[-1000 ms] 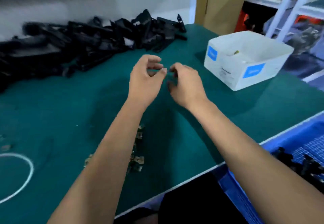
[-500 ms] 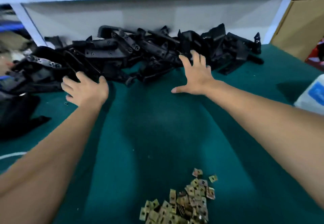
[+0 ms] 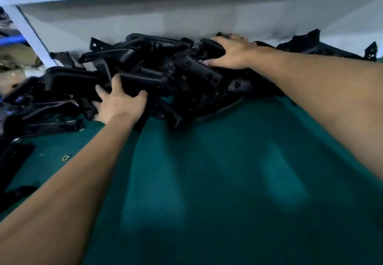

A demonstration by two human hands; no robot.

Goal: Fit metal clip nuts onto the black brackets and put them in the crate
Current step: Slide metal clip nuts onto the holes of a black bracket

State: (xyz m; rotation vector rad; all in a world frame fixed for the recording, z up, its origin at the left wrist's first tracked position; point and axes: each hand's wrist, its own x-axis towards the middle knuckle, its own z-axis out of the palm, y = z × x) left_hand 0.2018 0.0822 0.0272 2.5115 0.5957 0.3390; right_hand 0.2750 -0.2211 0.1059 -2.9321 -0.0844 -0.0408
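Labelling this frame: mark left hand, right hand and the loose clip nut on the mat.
left hand (image 3: 119,107), head view, back of hand
right hand (image 3: 232,52), head view, back of hand
clip nut (image 3: 66,158), head view, its middle

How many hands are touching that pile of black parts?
2: the left hand grips a bracket at the pile's front; the right hand grips one at its top right.

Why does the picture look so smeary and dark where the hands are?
In the head view, the whole frame is softened by motion blur. The black brackets merge into one dark mass with little detail. The left hand and right hand have soft edges. The green table shows pale streaks of reflected light, and the white wall edge behind bends from the wide lens.
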